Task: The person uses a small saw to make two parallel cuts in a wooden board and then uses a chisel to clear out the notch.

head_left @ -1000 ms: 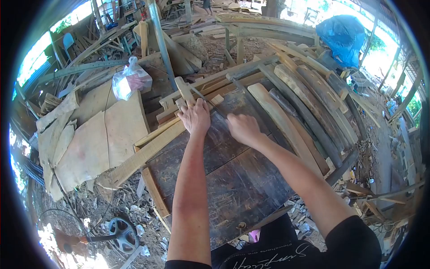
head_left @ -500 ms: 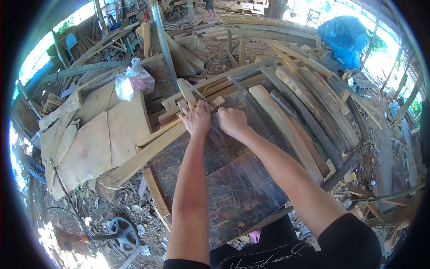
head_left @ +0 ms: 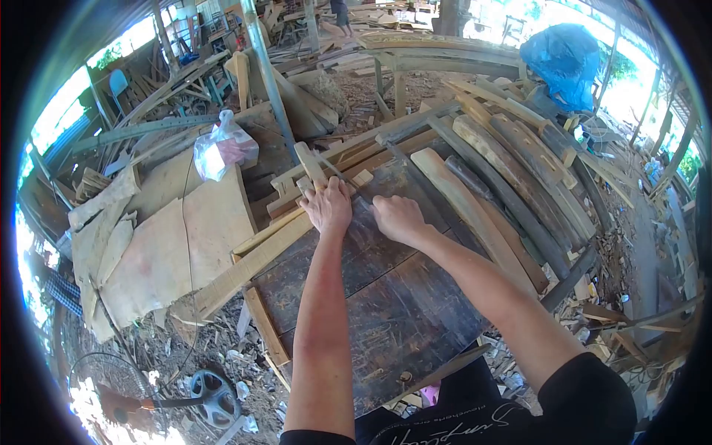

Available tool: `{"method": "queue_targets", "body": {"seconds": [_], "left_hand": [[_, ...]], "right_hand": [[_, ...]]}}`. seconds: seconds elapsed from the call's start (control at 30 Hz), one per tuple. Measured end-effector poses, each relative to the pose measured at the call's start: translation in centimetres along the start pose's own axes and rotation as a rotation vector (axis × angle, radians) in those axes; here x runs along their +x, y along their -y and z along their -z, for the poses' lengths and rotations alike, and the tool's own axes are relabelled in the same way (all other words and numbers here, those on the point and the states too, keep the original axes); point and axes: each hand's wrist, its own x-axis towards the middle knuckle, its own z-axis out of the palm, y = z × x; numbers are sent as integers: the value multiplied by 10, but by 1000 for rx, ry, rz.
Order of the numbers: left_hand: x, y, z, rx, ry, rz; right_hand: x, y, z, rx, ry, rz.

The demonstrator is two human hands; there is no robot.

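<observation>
My left hand (head_left: 326,206) presses down with bent fingers on a pale wooden piece (head_left: 310,162) at the far edge of the dark worktable (head_left: 415,319). Just to its right, my right hand (head_left: 398,219) is closed in a fist around the near end of a thin grey tool (head_left: 331,167). The tool slants up and to the left, passing beside the wooden piece. Its handle is hidden in my fist. A small wood block (head_left: 362,178) shows beyond the gap between my hands.
Long curved timbers (head_left: 475,215) lie along the right side. Plywood sheets (head_left: 178,252) and a clear plastic bag (head_left: 225,148) are at the left. A metal pole (head_left: 268,81) stands behind the table. A fan (head_left: 122,404) lies low left. A person's legs (head_left: 340,16) show far back.
My right hand has moved slightly right and down, away from my left hand, with the tool. My left hand stays on the wooden piece. The view has shifted a little.
</observation>
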Motion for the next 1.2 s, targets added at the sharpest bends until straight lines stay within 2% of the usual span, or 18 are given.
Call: {"method": "queue_targets", "body": {"seconds": [0.1,0.17,0.37,0.6,0.8,0.9,1.0,1.07,1.2], "left_hand": [[1,0,0,8,-13,4],[4,0,1,-17,119,55],[1,-1,1,-2,25,25],[4,-1,2,6,129,61],[2,-2,1,7,72,33],[3,-2,1,28,68,37],[4,-3,2,17,98,64],[3,-2,3,30,98,44],[3,-2,0,37,59,32]], "right_hand": [[-27,-2,18,-6,78,-18],[-34,-5,24,-13,136,-22],[9,-1,-6,0,15,-2],[-33,-12,18,-25,121,-7],[3,-9,-10,35,-48,26],[-22,-10,6,-1,-11,20],[-39,-12,21,-12,131,-1],[-23,-11,9,3,0,1],[5,-8,-13,10,-108,23]]}}
